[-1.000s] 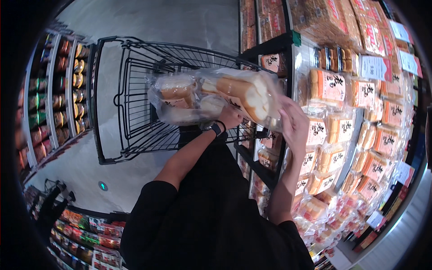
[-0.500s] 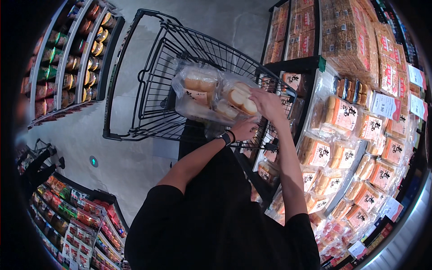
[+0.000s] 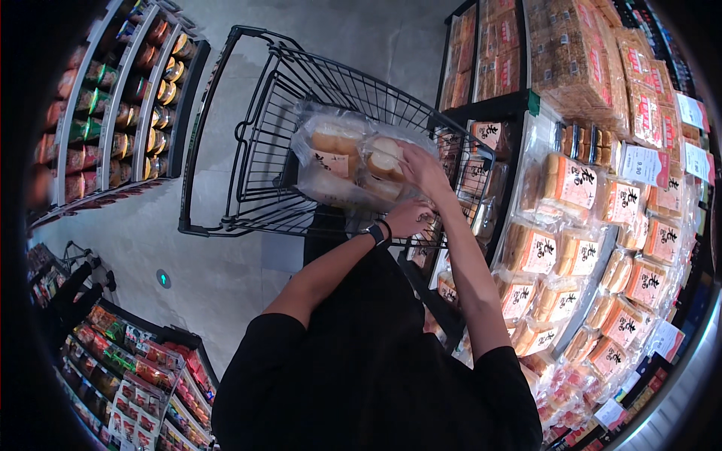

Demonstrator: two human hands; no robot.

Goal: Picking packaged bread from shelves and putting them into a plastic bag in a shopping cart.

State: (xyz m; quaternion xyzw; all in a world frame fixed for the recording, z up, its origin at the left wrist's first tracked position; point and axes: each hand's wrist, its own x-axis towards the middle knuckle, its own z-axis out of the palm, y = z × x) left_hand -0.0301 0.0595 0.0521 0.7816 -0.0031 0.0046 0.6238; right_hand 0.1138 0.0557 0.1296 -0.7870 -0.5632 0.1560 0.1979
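Over the black wire shopping cart point(image 3: 259, 124) a clear plastic bag point(image 3: 310, 180) holds packaged bread. A bread loaf point(image 3: 331, 139) with an orange-and-white label lies in the bag's left half. My right hand point(image 3: 425, 171) is closed on another bread loaf point(image 3: 385, 158), pale side up, at the bag's right half. The fingertips lie over its right edge. Close below, my left hand point(image 3: 410, 218), with a dark watch on the wrist, has curled fingers at the bag's right end, seemingly pinching its edge. My right wrist partly hides those fingertips.
A sloping display of bagged bread point(image 3: 575, 184) fills the right side, with price cards point(image 3: 644, 164) along it. Stacked packs point(image 3: 568, 56) stand at the far right. Shelves of packaged goods point(image 3: 113, 105) are on the left. Another person's dark-clothed legs point(image 3: 71, 289) show at the left edge.
My right hand has moved left with the bread loaf, carrying it further into the bag. My left hand stays at the bag's right end.
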